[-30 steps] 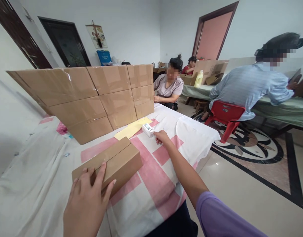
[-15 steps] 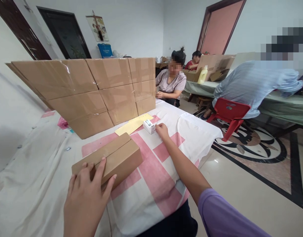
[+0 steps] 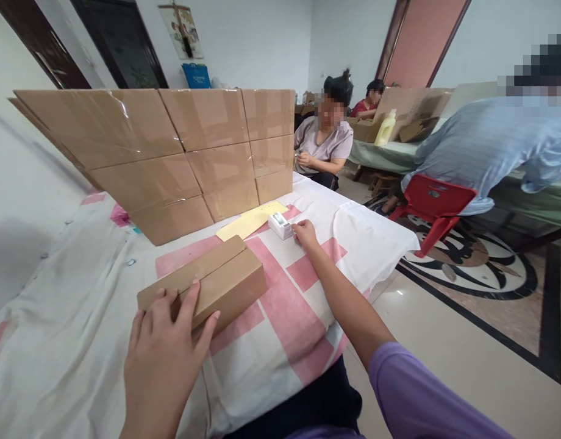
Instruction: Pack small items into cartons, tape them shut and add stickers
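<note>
A closed cardboard box (image 3: pixel 230 268) lies on the cloth-covered table, its lengthwise seam facing up. My left hand (image 3: pixel 171 335) rests on the near end of this box, fingers spread over the top and the thumb along the side edge. Farther out, my right hand (image 3: pixel 304 233) is pinched at the right side of a small white box-like item (image 3: pixel 280 227) with a greyish opening or panel on top. Whatever sits between those fingertips is too small to make out. A flat yellow sheet (image 3: pixel 248 222) lies just behind the white item.
A wall of stacked, taped cartons (image 3: pixel 221 174) stands along the table's back left. The pink-and-white cloth (image 3: pixel 289 311) is wrinkled. A person (image 3: pixel 328 143) sits beyond the stack; another, in light blue (image 3: pixel 495 140), bends over a table from a red chair (image 3: pixel 433 204).
The camera view has tilted slightly, so the scene sits a little higher. Both hands keep nearly the same places on the cardboard box and beside the white item.
</note>
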